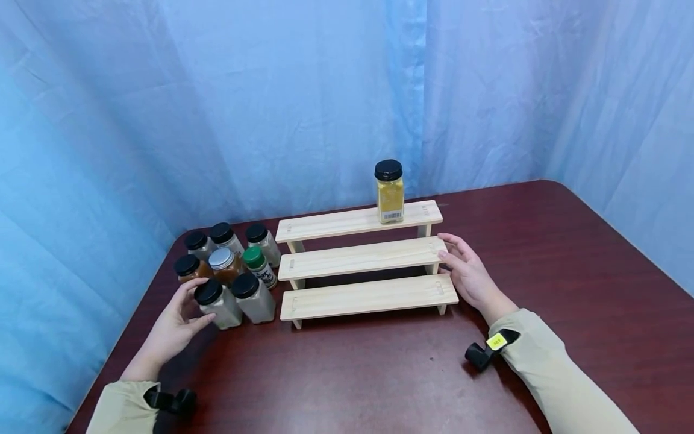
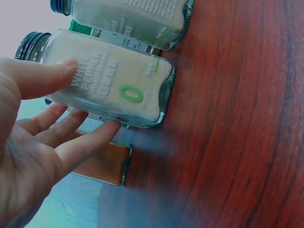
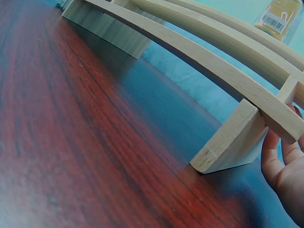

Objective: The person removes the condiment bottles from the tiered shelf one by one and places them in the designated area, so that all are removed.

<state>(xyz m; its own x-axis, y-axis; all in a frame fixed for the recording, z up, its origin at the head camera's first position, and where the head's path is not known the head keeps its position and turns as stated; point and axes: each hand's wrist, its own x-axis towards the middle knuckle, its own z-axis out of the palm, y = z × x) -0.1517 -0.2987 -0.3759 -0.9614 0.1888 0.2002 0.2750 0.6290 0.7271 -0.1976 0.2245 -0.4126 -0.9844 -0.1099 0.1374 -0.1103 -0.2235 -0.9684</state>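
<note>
A glass jar of white pepper [image 2: 109, 80] with a black lid stands at the front left of a jar group. My left hand [image 1: 173, 319] holds it, thumb on one side and fingers round the other. A three-tier wooden rack [image 1: 368, 298] stands in the middle of the table. At its right end, my right hand [image 1: 468, 274] grips the middle tier's edge; some of its fingers are hidden behind the wood in the right wrist view. On the top tier, toward the right, a jar of yellow powder [image 1: 390, 196] with a black lid stands upright.
Close behind and beside the held jar stand another pale jar [image 1: 255, 299], a green-lidded bottle [image 1: 260, 265], a silver-lidded jar [image 1: 225, 265] and several black-lidded jars. They are just left of the rack. Blue curtains [image 1: 303, 108] hang behind the dark red table [image 1: 368, 374].
</note>
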